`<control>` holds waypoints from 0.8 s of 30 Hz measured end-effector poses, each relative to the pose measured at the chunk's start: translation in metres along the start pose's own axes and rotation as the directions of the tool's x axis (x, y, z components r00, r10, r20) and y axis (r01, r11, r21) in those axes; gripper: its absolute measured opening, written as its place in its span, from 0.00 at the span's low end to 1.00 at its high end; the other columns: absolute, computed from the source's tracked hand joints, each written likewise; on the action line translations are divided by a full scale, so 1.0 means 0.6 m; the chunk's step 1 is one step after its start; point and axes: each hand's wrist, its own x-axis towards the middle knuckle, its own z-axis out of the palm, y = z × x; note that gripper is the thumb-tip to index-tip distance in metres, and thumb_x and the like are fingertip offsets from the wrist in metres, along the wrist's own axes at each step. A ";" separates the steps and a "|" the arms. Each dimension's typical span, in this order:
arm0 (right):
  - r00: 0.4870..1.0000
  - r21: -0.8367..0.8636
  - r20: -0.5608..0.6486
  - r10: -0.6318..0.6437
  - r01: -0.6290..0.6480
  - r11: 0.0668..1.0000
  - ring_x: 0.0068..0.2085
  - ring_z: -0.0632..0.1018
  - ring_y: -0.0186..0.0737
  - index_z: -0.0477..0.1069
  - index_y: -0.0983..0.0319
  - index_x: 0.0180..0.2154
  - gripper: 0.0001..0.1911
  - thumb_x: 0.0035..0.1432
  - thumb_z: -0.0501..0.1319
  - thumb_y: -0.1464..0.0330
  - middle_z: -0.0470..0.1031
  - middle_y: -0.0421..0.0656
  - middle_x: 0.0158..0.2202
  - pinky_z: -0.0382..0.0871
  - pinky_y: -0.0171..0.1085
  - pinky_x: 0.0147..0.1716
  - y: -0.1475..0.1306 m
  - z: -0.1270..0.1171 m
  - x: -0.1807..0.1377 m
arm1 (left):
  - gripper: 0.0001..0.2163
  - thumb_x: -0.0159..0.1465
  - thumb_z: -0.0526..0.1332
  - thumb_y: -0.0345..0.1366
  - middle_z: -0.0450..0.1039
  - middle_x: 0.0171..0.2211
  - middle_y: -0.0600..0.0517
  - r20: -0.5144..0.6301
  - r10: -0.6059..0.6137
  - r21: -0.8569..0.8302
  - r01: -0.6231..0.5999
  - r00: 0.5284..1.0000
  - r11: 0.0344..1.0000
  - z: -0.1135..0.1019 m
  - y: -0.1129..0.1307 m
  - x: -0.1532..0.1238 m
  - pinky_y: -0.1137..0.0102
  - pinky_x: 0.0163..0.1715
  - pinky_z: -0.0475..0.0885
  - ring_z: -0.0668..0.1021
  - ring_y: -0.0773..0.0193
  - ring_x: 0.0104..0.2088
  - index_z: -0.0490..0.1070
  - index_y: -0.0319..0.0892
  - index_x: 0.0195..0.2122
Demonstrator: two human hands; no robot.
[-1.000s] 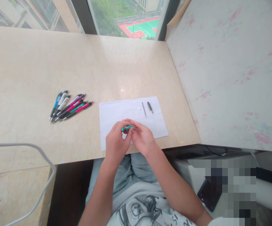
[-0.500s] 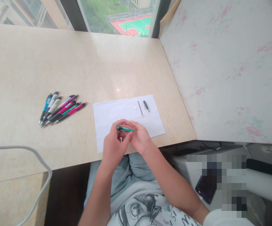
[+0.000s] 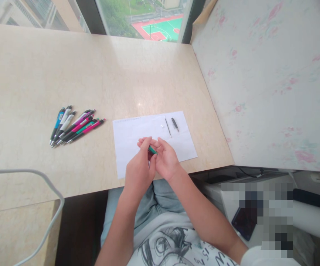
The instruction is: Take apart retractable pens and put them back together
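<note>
My left hand (image 3: 139, 168) is closed round a green pen barrel (image 3: 152, 150), most of it hidden by the fingers. Its lower end points at the palm of my right hand (image 3: 167, 159), which is turned up with fingers stretched out; whether they touch I cannot tell. Both hands are above the near edge of a white sheet of paper (image 3: 126, 129). Beyond them on the sheet lie a thin pen refill (image 3: 168, 128), a black pen grip with a metal tip (image 3: 174, 124) and a tiny white piece (image 3: 162, 126).
Several colourful pens (image 3: 75, 127) lie in a pile left of the paper on the stone-look tabletop (image 3: 65, 66). A grey cable (image 3: 47, 181) loops over the left corner. At right stands a flowered wall panel (image 3: 271, 88); a phone (image 3: 244, 221) lies below.
My left hand has turned and covers more of the green barrel, which now slants down to the right. My right palm has opened further. The whole view has shifted slightly.
</note>
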 end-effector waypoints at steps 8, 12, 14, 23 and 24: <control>1.000 0.045 -0.006 0.009 -0.008 0.999 0.46 0.79 0.47 0.77 0.63 0.40 0.19 0.65 0.52 0.58 0.81 0.48 0.44 0.76 0.46 0.46 0.001 0.004 -0.001 | 0.29 0.62 0.62 0.32 0.73 0.28 0.56 0.012 0.076 0.136 -0.077 0.997 0.988 -0.001 -0.014 -0.003 0.72 0.25 0.65 0.73 0.66 0.23 0.57 0.47 0.64; 1.000 0.047 -0.010 0.018 -0.017 0.999 0.44 0.80 0.47 0.77 0.63 0.41 0.20 0.65 0.51 0.59 0.81 0.48 0.44 0.76 0.46 0.43 0.000 0.005 -0.003 | 0.26 0.62 0.63 0.33 0.72 0.27 0.56 0.029 0.085 0.166 -0.088 0.996 0.982 -0.003 -0.014 -0.002 0.72 0.25 0.66 0.73 0.66 0.23 0.62 0.48 0.62; 1.000 0.065 -0.019 0.016 -0.015 0.998 0.45 0.80 0.46 0.77 0.63 0.40 0.19 0.65 0.52 0.59 0.81 0.48 0.43 0.75 0.44 0.45 -0.001 0.005 -0.004 | 0.28 0.62 0.63 0.34 0.71 0.27 0.57 -0.018 0.084 0.175 -0.079 0.996 0.981 -0.005 -0.014 0.000 0.73 0.25 0.66 0.72 0.67 0.22 0.60 0.48 0.64; 0.999 0.158 -0.032 0.004 0.001 0.987 0.49 0.79 0.43 0.78 0.65 0.40 0.21 0.68 0.49 0.62 0.82 0.49 0.42 0.71 0.41 0.55 -0.002 0.010 -0.002 | 0.26 0.64 0.62 0.33 0.70 0.26 0.59 -0.137 0.164 0.208 -0.133 0.977 0.969 -0.004 -0.011 -0.005 0.77 0.22 0.65 0.68 0.73 0.20 0.58 0.46 0.62; 1.000 0.159 -0.020 0.010 -0.007 0.987 0.49 0.79 0.43 0.77 0.64 0.40 0.21 0.68 0.49 0.62 0.82 0.48 0.43 0.71 0.41 0.56 -0.002 0.010 -0.002 | 0.24 0.64 0.61 0.32 0.70 0.27 0.59 -0.133 0.174 0.200 -0.146 0.976 0.969 -0.003 -0.010 -0.006 0.77 0.22 0.64 0.68 0.73 0.19 0.59 0.46 0.61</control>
